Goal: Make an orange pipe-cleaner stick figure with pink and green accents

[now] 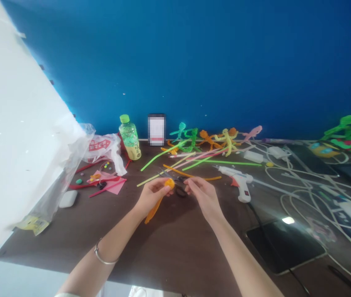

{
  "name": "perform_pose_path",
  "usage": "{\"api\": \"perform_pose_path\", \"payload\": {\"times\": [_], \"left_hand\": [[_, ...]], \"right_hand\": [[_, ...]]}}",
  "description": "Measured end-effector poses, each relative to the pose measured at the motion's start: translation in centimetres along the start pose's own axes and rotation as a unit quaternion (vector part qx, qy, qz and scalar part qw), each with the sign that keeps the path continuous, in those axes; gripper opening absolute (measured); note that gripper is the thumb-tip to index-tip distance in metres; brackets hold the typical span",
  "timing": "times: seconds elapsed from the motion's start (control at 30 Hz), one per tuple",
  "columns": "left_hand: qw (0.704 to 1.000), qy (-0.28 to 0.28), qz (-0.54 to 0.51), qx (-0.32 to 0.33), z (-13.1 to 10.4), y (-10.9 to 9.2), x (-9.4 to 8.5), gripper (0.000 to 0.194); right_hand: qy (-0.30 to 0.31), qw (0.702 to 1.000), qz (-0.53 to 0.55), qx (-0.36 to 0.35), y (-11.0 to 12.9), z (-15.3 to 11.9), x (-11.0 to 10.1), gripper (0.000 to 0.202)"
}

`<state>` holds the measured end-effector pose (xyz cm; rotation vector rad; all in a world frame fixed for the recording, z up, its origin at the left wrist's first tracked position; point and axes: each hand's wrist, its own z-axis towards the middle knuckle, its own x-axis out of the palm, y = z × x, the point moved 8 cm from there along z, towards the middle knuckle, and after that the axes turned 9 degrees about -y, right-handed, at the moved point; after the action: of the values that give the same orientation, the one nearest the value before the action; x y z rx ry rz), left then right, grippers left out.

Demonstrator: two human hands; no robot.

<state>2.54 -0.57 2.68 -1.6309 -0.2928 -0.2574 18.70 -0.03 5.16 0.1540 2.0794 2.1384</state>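
Note:
Between the thumb and fingers of my left hand (153, 194) is an orange pipe cleaner figure (169, 183), with a rounded coiled top and long stems trailing below the palm. My right hand (202, 196) is a short way to the right, its thumb and fingertips pressed together. Whatever may be in that pinch is too small to make out. Just behind and between the hands lie dark-handled scissors (181, 191), partly hidden by them. A loose orange pipe cleaner (209, 178) stretches across the table beyond my fingers.
Several pipe cleaner figures (227, 142) stand along the blue wall. Loose green stems (234, 163) lie before them. A white glue gun (240, 181), tangled white cables (290, 198) and a black tablet (287, 245) occupy the right. Leftward are a drink bottle (130, 138) and plastic bag (104, 148).

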Motion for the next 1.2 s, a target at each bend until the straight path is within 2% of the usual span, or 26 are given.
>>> {"api": "perform_pose_path", "payload": {"times": [0.1, 0.27, 0.37, 0.47, 0.57, 0.7, 0.8, 1.0, 1.2], "left_hand": [[1.0, 0.015, -0.005, 0.004, -0.1, -0.1, 0.3, 0.036], [0.999, 0.033, 0.005, 0.015, -0.2, 0.0, 0.6, 0.036], [0.999, 0.037, 0.018, 0.017, -0.4, 0.2, 0.8, 0.036], [0.998, 0.038, 0.044, 0.028, -0.6, 0.3, 0.9, 0.037], [0.995, 0.044, 0.084, 0.035, -0.7, 0.3, 0.9, 0.037], [0.988, 0.059, 0.142, 0.034, -1.0, 0.0, 1.0, 0.038], [0.981, 0.084, 0.173, 0.034, -1.2, -0.6, 1.4, 0.035], [0.977, 0.128, 0.167, 0.025, -1.5, -1.1, 2.0, 0.033], [0.978, 0.134, 0.157, 0.016, -1.5, -0.7, 2.0, 0.033]], "right_hand": [[0.015, 1.0, -0.015, -0.023, 0.3, -0.5, 0.7, 0.03], [0.028, 0.994, 0.012, -0.102, 1.2, -1.6, 1.5, 0.021], [0.035, 0.993, 0.024, -0.11, 1.6, -1.8, 1.7, 0.019], [0.049, 0.995, 0.036, -0.074, 1.5, -1.7, 1.9, 0.017], [0.077, 0.995, 0.061, 0.0, 0.6, -1.4, 2.1, 0.019], [0.133, 0.98, 0.115, 0.088, -0.6, -1.3, 2.5, 0.02], [0.172, 0.968, 0.127, 0.129, -0.8, -1.4, 2.6, 0.019], [0.213, 0.961, 0.104, 0.14, -0.3, -1.7, 2.6, 0.018], [0.226, 0.967, 0.061, 0.104, 0.0, -1.6, 2.6, 0.021]]}}
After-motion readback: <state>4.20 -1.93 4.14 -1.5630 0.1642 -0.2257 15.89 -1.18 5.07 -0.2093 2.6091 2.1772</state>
